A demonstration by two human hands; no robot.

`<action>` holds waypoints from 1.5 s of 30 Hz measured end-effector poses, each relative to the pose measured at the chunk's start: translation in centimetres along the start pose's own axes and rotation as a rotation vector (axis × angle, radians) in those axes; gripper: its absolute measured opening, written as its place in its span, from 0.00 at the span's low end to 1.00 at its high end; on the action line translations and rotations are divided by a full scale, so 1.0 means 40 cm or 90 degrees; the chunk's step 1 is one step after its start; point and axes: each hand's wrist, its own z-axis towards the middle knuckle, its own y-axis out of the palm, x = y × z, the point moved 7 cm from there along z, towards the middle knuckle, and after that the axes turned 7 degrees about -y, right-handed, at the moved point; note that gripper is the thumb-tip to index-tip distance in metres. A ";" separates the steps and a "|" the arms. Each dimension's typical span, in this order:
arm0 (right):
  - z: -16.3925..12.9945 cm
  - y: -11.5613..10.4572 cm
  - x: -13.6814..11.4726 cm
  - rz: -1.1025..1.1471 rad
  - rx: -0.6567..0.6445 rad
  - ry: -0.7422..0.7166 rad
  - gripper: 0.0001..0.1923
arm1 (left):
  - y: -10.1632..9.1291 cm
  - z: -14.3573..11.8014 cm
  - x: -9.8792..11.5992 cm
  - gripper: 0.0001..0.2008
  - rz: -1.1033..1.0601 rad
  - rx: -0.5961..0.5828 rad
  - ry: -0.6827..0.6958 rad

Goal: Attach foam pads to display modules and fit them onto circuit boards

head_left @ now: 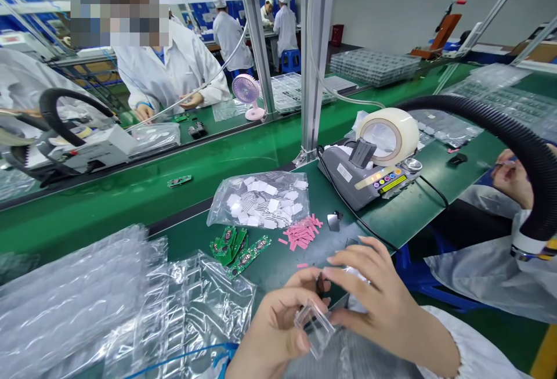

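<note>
My left hand [278,324] is closed around a small clear plastic case [315,332], tilted at the lower middle of the view. A small dark part [321,284] shows between the fingertips of both hands; its kind is hard to make out. My right hand [378,298] has its fingers curled, tips at the dark part and thumb beside the case. What lies between its fingers is partly hidden. Just beyond my hands lie a pile of pink strips [302,233], green circuit boards [230,245] and a clear bag of white pieces [261,200].
A grey tape dispenser [352,179] with a large tape roll stands behind the bag, its cable crossing the table. Clear trays [78,298] are stacked at left. A black hose [491,123] arches at right near another person's hand [513,176]. A metal post [317,65] rises ahead.
</note>
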 end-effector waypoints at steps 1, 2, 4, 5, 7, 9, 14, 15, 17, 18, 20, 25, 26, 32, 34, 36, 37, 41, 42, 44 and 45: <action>0.020 -0.008 -0.024 -0.025 0.009 -0.032 0.15 | 0.006 0.000 0.001 0.19 0.017 -0.001 0.006; 0.035 -0.010 -0.039 -0.042 0.017 -0.046 0.12 | 0.009 -0.001 0.002 0.19 0.030 0.005 0.013; 0.051 -0.006 -0.048 -0.046 0.042 -0.041 0.09 | 0.009 -0.004 0.008 0.18 0.054 0.027 0.029; 0.053 -0.002 -0.043 -0.031 0.056 -0.032 0.09 | 0.007 -0.006 0.011 0.17 0.061 0.038 0.038; 0.049 0.012 -0.019 0.065 0.065 0.003 0.07 | 0.001 -0.012 0.019 0.17 0.043 0.044 0.049; 0.040 0.034 0.016 0.277 0.070 0.069 0.09 | 0.002 -0.016 0.024 0.17 -0.028 0.010 0.045; 0.020 0.111 0.040 0.847 0.103 0.234 0.20 | 0.040 -0.027 0.024 0.19 -0.225 -0.166 0.013; 0.021 0.123 0.031 0.895 0.099 0.240 0.20 | 0.045 -0.029 0.024 0.19 -0.243 -0.187 0.019; 0.026 0.136 0.017 0.929 0.100 0.238 0.20 | 0.049 -0.033 0.023 0.19 -0.262 -0.208 0.037; 0.028 0.136 0.014 0.922 0.109 0.233 0.19 | 0.048 -0.035 0.023 0.18 -0.269 -0.211 0.050; 0.030 0.131 0.013 0.873 0.121 0.219 0.18 | 0.043 -0.041 0.022 0.15 -0.283 -0.208 0.070; 0.035 0.097 0.008 0.696 0.094 0.173 0.17 | 0.035 -0.051 0.030 0.14 -0.287 -0.174 0.091; 0.037 0.086 0.004 0.665 0.087 0.165 0.17 | 0.035 -0.051 0.033 0.14 -0.276 -0.168 0.095; 0.066 0.001 -0.029 0.342 0.093 0.106 0.05 | 0.031 -0.054 0.064 0.18 -0.052 -0.140 0.173; 0.073 -0.018 -0.041 0.215 0.093 0.087 0.02 | 0.033 -0.057 0.074 0.17 0.033 -0.144 0.212; 0.076 -0.025 -0.052 0.145 0.083 0.069 0.03 | 0.038 -0.059 0.078 0.17 0.083 -0.157 0.231; 0.076 -0.027 -0.055 0.130 0.079 0.063 0.03 | 0.040 -0.060 0.078 0.17 0.102 -0.164 0.233; 0.073 -0.024 -0.056 0.145 0.068 0.062 0.04 | 0.045 -0.066 0.072 0.16 0.155 -0.174 0.218; 0.072 -0.023 -0.056 0.154 0.066 0.062 0.04 | 0.046 -0.067 0.071 0.16 0.164 -0.174 0.216; 0.070 -0.021 -0.055 0.166 0.064 0.065 0.04 | 0.044 -0.070 0.069 0.17 0.179 -0.168 0.214; 0.070 -0.021 -0.055 0.166 0.065 0.064 0.04 | 0.043 -0.070 0.068 0.17 0.187 -0.162 0.214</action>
